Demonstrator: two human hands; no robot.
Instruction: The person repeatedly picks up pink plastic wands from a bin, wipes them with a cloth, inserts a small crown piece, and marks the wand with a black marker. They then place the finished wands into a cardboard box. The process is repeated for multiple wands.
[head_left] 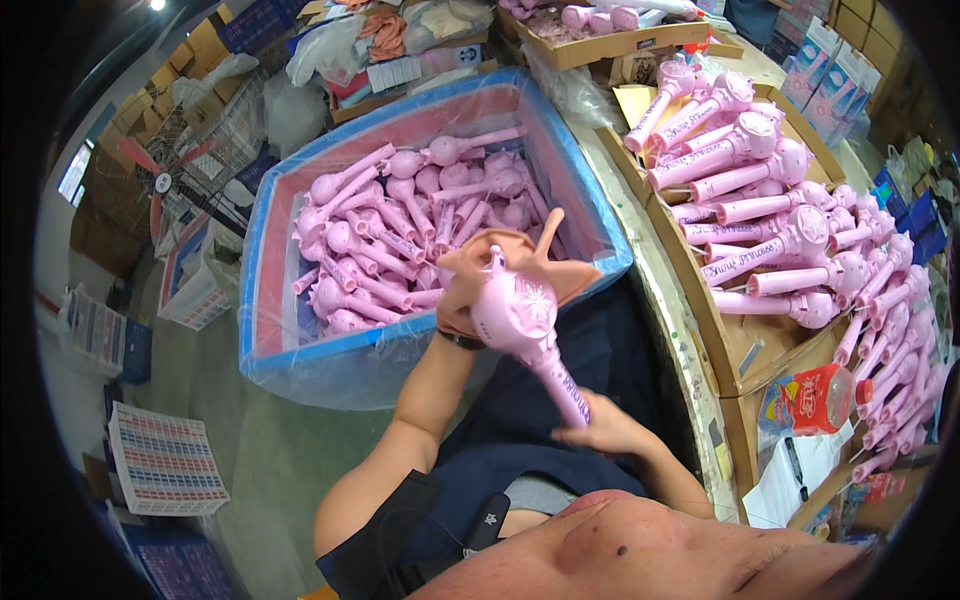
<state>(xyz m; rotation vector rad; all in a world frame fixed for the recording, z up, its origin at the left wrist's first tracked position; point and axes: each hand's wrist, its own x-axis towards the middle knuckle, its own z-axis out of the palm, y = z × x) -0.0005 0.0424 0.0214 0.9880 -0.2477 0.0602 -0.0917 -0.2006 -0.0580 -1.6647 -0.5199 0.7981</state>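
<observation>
Over lap, beside bin (600,262) rim: left hand (462,290), right hand (600,425) fingers clamped on pink wand (530,330).

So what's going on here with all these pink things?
A person holds one pink wand toy over their lap. The left hand, in a tan glove, wraps around its round head; the bare right hand grips the lower end of its handle. Ahead stands a big plastic-lined box full of similar pink toys. To the right, a cardboard tray on the bench holds more, laid in rows.
</observation>
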